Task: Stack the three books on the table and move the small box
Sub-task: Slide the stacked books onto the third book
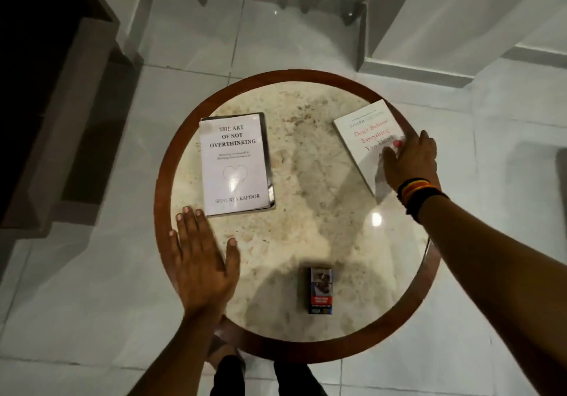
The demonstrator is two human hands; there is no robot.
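We judged the step in hand to be collecting the white paperback with red lettering point(365, 141), which lay tilted at the right of the frame with its far corner over the brown wooden rim of the round, cream marble-topped table point(322, 181). To do it well, we thought the book should first be drawn inward off the rim, gripped along one long edge with the thumb beneath, then carried across and squared onto the pile before letting go.

That pile sat at centre left: a pale lilac paperback titled "The Art of Not Overthinking" point(234, 162) rested on a dark-edged book point(269, 162) of which only a thin margin showed along the right side. Those two looked stacked already, so the white one seemed the last to add.

Our right hand point(411, 162), with dark and striped bands point(420, 194) at the wrist, lay flat on the white book's near right part, fingers spread, pressing rather than gripping; no clasp had formed. Our left hand point(201, 260) was open and empty, palm down over the table's left edge, fingertips just beside the lilac book's near corner; we could not tell whether it touched the marble.

The small dark box with a red band point(320, 290) stood untouched at the bottom centre, well apart from both hands.
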